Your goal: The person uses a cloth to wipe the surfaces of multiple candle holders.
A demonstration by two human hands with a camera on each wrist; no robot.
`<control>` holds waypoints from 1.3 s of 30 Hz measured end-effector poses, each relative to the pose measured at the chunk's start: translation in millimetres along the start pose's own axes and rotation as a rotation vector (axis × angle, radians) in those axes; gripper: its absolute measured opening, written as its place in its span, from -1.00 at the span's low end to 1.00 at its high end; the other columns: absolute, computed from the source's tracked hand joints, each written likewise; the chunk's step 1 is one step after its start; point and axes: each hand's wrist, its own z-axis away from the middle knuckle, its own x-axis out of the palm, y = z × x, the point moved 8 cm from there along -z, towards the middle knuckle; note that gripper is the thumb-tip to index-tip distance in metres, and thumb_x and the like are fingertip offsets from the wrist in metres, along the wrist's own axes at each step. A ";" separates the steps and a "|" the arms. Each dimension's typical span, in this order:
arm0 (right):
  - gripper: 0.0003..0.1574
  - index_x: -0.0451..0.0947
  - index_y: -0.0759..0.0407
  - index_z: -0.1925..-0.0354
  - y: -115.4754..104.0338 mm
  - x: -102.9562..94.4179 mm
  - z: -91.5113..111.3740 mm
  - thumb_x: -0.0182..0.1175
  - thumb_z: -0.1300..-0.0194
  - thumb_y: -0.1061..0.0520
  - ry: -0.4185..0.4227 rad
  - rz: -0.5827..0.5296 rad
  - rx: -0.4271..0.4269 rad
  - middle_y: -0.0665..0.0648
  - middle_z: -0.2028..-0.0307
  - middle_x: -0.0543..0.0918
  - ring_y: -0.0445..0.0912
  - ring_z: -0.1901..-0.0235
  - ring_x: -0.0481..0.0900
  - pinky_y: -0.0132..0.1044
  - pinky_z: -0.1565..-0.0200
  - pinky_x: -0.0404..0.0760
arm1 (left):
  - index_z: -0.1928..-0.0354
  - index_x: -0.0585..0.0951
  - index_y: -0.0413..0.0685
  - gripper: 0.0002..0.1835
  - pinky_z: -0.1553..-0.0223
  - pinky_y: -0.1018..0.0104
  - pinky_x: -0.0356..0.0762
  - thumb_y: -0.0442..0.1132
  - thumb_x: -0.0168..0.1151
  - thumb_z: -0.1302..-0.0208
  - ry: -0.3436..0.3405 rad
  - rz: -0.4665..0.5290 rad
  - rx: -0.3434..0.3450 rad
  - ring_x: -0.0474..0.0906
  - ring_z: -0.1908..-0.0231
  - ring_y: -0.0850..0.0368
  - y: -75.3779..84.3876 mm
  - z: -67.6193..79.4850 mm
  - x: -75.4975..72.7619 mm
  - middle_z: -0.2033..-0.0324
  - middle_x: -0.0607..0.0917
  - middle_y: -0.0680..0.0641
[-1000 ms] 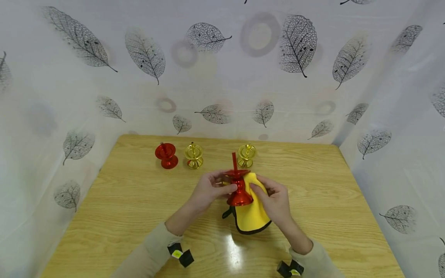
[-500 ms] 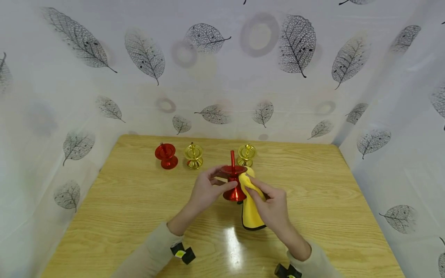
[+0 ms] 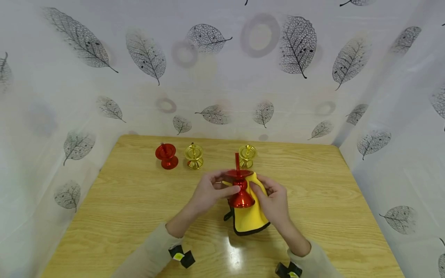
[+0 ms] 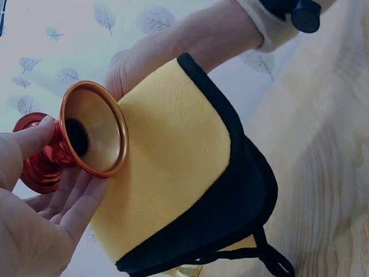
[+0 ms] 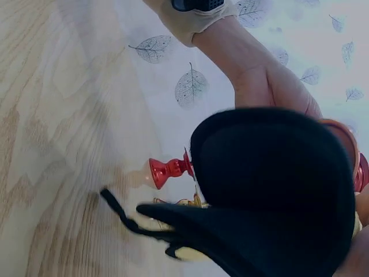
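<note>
A red metal candle holder (image 3: 240, 185) with a tall spike is lifted above the wooden table (image 3: 132, 200). My left hand (image 3: 208, 191) grips its stem, seen from below as a flared base (image 4: 95, 135) in the left wrist view. My right hand (image 3: 272, 199) holds a yellow cloth with black edging (image 3: 248, 216) pressed against the holder's right side. In the left wrist view the yellow cloth (image 4: 173, 167) hangs beside the base. The right wrist view is mostly filled by the cloth's black back (image 5: 271, 179).
Three more holders stand in a row near the table's far edge: a red one (image 3: 166, 155), a gold one (image 3: 193, 156) and another gold one (image 3: 247, 155) just behind my hands. Leaf-patterned sheeting (image 3: 222, 69) walls the table on three sides.
The holder and cloth dipped left and up half a second ago, and have come back right and lower. The cloth hangs wider again under my right hand.
</note>
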 end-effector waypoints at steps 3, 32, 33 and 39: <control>-0.73 0.68 0.55 -0.02 0.9 -0.6 0.3 0.27 -0.36 0.49 0.015 -0.013 0.000 0.33 0.19 0.84 -0.31 0.40 0.79 -0.43 0.39 0.76 | -0.36 0.58 -0.18 -0.41 0.11 0.27 0.80 -0.23 0.50 -0.31 0.011 -0.015 0.006 0.79 0.15 0.12 1.8 0.6 0.5 -0.11 0.73 -0.32; -0.72 0.64 0.65 0.01 0.7 -7.4 -0.8 0.29 -0.33 0.50 0.040 -0.090 0.054 -0.23 0.24 0.85 -0.34 0.38 0.79 -0.50 0.36 0.73 | -0.30 0.61 -0.21 -0.50 0.16 0.29 0.81 -0.31 0.44 -0.35 0.165 -0.004 0.044 0.73 0.23 0.17 3.9 2.8 -8.5 -0.01 0.77 -0.31; -0.71 0.63 0.64 -0.01 2.7 -7.0 -1.3 0.29 -0.34 0.49 0.028 -0.108 0.072 -0.24 0.25 0.85 -0.33 0.37 0.80 -0.49 0.36 0.74 | -0.31 0.60 -0.22 -0.49 0.12 0.28 0.81 -0.33 0.44 -0.35 0.144 0.022 0.041 0.74 0.21 0.18 3.2 2.1 -7.3 -0.02 0.75 -0.33; -0.69 0.63 0.59 -0.06 11.8 -2.2 -2.8 0.29 -0.38 0.43 -0.014 -0.172 0.117 -0.18 0.23 0.87 -0.28 0.32 0.83 -0.43 0.31 0.78 | -0.40 0.53 -0.25 -0.42 0.07 0.20 0.82 -0.27 0.42 -0.40 0.029 0.119 0.011 0.75 0.13 0.19 -0.3 0.4 -1.4 -0.11 0.70 -0.35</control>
